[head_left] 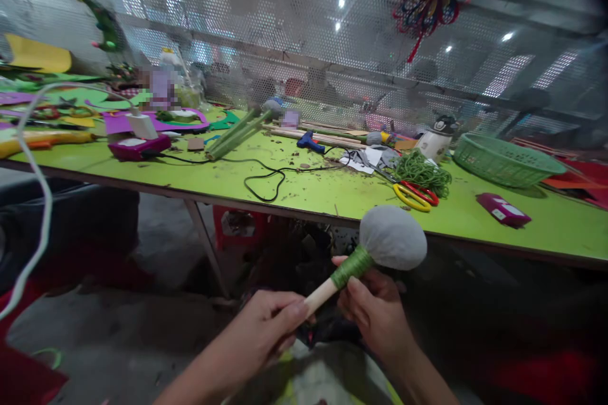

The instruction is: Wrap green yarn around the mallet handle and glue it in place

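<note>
A wooden stick [320, 297] with a grey cloth-covered ball [394, 238] on its upper end slants up to the right, in front of the table's edge. Green cord [351, 267] is wound tightly round the stick just below the ball. My left hand [275, 323] is closed round the bare lower part of the stick. At the green cord winding, my right hand [373, 304] holds the stick between thumb and fingers, its index fingertip showing behind the winding.
The green table [304, 193] bears red-and-yellow scissors [412, 196], a tangle of green cord [424, 172], a blue glue gun [311, 142] with black cable, a purple box [502, 209], a green basket [508, 161] and bundled green sticks [237, 133]. A white cable [46, 202] hangs at left.
</note>
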Demonstrator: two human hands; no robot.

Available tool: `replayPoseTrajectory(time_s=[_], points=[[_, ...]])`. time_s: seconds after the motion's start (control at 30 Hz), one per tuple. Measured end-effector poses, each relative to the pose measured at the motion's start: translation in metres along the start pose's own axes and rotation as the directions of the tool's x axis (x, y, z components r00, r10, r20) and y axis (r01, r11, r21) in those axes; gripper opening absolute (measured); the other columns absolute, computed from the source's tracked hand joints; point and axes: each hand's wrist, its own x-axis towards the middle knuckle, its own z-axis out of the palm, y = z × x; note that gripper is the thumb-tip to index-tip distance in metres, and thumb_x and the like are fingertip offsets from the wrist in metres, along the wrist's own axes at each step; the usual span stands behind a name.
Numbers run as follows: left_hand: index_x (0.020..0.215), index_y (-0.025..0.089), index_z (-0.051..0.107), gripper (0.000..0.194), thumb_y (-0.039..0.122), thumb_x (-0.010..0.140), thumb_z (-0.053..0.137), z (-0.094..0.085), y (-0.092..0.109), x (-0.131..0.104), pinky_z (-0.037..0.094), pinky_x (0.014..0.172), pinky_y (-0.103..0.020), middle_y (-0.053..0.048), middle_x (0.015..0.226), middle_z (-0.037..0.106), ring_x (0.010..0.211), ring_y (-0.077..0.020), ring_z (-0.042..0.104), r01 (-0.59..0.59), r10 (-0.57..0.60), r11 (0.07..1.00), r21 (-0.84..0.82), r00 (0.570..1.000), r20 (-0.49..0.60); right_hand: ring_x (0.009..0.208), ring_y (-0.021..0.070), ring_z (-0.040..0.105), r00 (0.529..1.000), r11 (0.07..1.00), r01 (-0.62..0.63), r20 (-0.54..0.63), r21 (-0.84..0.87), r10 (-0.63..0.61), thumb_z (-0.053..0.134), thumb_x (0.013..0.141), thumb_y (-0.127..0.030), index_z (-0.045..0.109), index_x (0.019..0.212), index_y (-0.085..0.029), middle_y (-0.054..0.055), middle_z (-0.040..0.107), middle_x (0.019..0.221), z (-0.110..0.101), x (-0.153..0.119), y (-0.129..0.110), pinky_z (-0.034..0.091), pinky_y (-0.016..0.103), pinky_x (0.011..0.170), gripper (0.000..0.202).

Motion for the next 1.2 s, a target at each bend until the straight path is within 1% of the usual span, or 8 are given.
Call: replayPoseTrajectory(time_s=[0.13,0.23,0.33,0.53,0.63,0.8,0.97,1.2], points=[[0.081,0.016,0.060,0.047,0.056,0.088,0.035,-0.001,0.000,0.002,0.015,0.034,-0.019,0.009,0.044,0.035,0.034,-0.0062,0.021,0.117,-0.104,0.985,-0.127,0.989,0.103,0.041,0.0059,0.023,1.000,1.000,0.005,-0.018,-0.020,-0.006,0.064,0.084,-0.023,0.068,0.105,-0.016,-0.010,0.029,0.043,0.000,0.001,-0.001,0.028,0.022,0.043,0.022],[0.087,0.018,0.063,0.038,0.048,0.089,0.041,0.002,-0.006,0.005,0.035,0.046,-0.020,0.002,0.058,0.055,0.049,-0.0110,0.046,-0.077,0.114,0.972,0.223,0.981,-0.156,0.040,0.0052,0.020,0.998,1.000,0.003,-0.067,-0.012,-0.004,0.064,0.084,-0.022,0.066,0.107,-0.017,-0.011,0.027,0.043,-0.001,0.005,0.002,0.027,0.021,0.042,0.024],[0.096,0.020,0.066,0.028,0.039,0.088,0.046,0.007,-0.012,0.006,0.041,0.067,-0.024,-0.003,0.082,0.063,0.072,-0.0159,0.054,-0.162,0.366,0.843,0.514,0.872,-0.324,0.040,0.0053,0.021,0.995,1.000,0.003,-0.098,-0.024,-0.005,0.065,0.083,-0.022,0.064,0.112,-0.017,-0.011,0.028,0.044,-0.003,0.007,0.005,0.027,0.021,0.042,0.029],[0.078,0.015,0.063,0.040,0.043,0.092,0.037,0.002,-0.005,0.005,0.026,0.048,-0.021,0.005,0.056,0.042,0.053,-0.0101,0.036,-0.130,0.184,0.927,0.352,0.975,-0.127,0.039,0.0059,0.020,0.999,0.999,0.008,-0.045,-0.051,-0.011,0.063,0.084,-0.025,0.064,0.114,-0.017,-0.012,0.027,0.042,-0.002,0.001,0.001,0.029,0.022,0.043,0.031],[0.066,0.016,0.054,0.042,0.045,0.091,0.039,-0.006,0.004,0.003,0.024,0.047,-0.021,0.006,0.056,0.036,0.052,-0.0091,0.033,-0.107,0.154,0.926,0.362,0.983,-0.102,0.040,0.0061,0.021,0.998,0.998,-0.026,-0.060,-0.064,0.022,0.065,0.082,-0.027,0.065,0.111,-0.016,-0.011,0.029,0.043,0.000,0.000,-0.001,0.028,0.022,0.043,0.031],[0.081,0.019,0.060,0.033,0.043,0.091,0.041,-0.004,0.002,0.002,0.034,0.053,-0.021,0.003,0.063,0.055,0.057,-0.0127,0.050,-0.104,0.214,0.853,0.512,0.964,-0.160,0.039,0.0053,0.017,0.994,0.997,-0.073,-0.079,-0.016,0.071,0.065,0.082,-0.029,0.064,0.112,-0.015,-0.013,0.023,0.043,0.000,0.004,0.005,0.026,0.021,0.041,0.033],[0.110,0.023,0.062,0.029,0.035,0.090,0.044,0.005,-0.014,0.006,0.043,0.076,-0.027,-0.006,0.094,0.067,0.082,-0.0197,0.061,-0.143,0.422,0.713,0.686,0.870,-0.256,0.038,0.0047,0.016,0.991,0.995,-0.099,-0.092,-0.028,0.096,0.066,0.082,-0.030,0.062,0.114,-0.015,-0.014,0.024,0.041,0.001,0.004,0.005,0.025,0.020,0.041,0.035],[0.103,0.024,0.068,0.028,0.036,0.088,0.047,0.003,-0.006,0.004,0.044,0.072,-0.025,-0.005,0.086,0.068,0.078,-0.0194,0.060,-0.189,0.409,0.800,0.569,0.866,-0.287,0.037,0.0038,0.013,0.986,0.989,-0.145,-0.082,-0.006,0.144,0.067,0.081,-0.033,0.064,0.105,-0.015,-0.015,0.020,0.040,0.004,0.003,-0.002,0.023,0.019,0.040,0.030]])
